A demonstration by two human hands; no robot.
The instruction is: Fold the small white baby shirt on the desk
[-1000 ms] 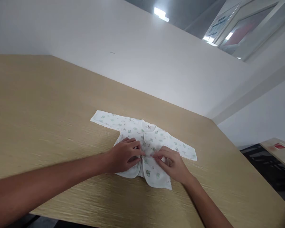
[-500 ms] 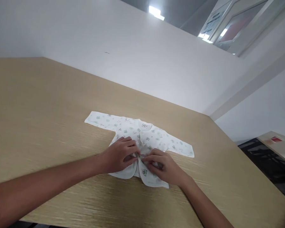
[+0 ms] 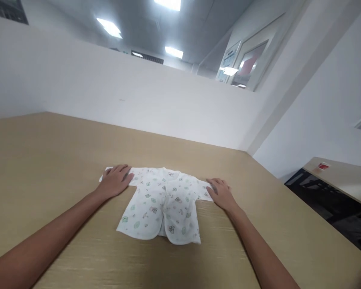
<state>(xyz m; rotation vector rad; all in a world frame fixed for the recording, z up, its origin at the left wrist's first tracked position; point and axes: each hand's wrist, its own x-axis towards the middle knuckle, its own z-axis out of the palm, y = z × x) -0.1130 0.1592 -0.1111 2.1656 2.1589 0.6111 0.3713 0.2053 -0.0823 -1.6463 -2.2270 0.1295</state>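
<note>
Shirt [image 3: 156, 204] lies flat, left hand [image 3: 114, 181] and right hand [image 3: 222, 193] resting apart on opposite sleeves [image 3: 203, 190], fingers [image 3: 121, 168] loosely extended.

one shirt [image 3: 152, 200], two tabletops [image 3: 63, 152]

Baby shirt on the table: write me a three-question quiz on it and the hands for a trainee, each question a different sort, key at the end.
1. Short answer: On which part of the baby shirt does the left hand lie?
2. True or false: The right hand is lifted well clear of the garment.
3. Multiple choice: Seen from the person's place, the neckline is at which side of the shirt?
A) near
B) far
C) right

Key:
1. A sleeve.
2. False; it lies on the other sleeve.
3. B.
</note>
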